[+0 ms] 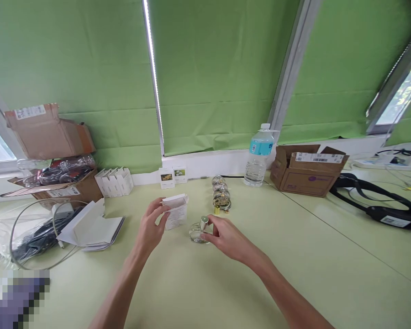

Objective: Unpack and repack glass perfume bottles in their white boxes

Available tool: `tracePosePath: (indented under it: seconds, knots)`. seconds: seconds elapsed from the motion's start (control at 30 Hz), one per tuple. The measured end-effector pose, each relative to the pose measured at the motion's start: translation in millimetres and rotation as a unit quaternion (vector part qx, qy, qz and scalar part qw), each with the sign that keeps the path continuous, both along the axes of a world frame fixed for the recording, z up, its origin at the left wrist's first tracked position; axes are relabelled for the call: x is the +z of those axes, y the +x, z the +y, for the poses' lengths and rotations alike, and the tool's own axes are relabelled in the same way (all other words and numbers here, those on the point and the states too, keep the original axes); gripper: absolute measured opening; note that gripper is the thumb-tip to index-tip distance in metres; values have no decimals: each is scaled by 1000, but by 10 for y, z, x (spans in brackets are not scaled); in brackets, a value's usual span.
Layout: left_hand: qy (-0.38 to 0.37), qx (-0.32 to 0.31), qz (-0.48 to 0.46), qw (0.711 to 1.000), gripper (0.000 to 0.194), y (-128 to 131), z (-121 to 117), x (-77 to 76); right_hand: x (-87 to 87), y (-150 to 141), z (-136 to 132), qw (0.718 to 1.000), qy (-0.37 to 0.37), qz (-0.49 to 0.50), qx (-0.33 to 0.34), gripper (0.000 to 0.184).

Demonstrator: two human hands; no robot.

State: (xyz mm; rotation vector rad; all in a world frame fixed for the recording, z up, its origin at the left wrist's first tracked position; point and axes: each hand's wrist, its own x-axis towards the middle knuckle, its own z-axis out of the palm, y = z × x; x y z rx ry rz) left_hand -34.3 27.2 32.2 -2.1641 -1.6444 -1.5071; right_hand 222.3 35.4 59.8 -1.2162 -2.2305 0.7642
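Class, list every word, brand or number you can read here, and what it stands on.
No text is readable; all is too small or blurred:
White box: fine print.
Water bottle: blue label.
Right carton: label, purple logo.
Two left cartons: labels.
Two picture cards: print.
Black strapped device: white label.

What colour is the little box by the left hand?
The little box is white; it shows best in the head view.

Left fingers (158, 212) hold a box (177, 215), right fingers (209, 237) a bottle (196, 232).
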Motion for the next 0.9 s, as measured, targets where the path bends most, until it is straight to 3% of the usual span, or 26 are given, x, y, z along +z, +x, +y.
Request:
tracePosePath:
  seconds: [0.1, 0.27, 0.43, 0.73, 0.9]
  knots:
    - [18, -13, 49, 999, 18, 86, -67, 21, 154, 41, -68, 995, 3, 104, 2, 29]
    - [4, -60, 81, 995, 23, 308, -203, 50, 331, 71, -193, 963, 47, 267, -7, 33]
    - [-5, -107, 80, 991, 22, 432, -252, 49, 327, 59, -192, 970, 93, 222, 11, 27]
    - [-63, -102, -25, 992, 32, 428, -242, 75, 237, 70, -121, 971, 139, 189, 50, 25]
    - [-76, -117, -35, 990, 31, 448, -273, 109, 180, 48, -100, 977, 134, 159, 50, 23]
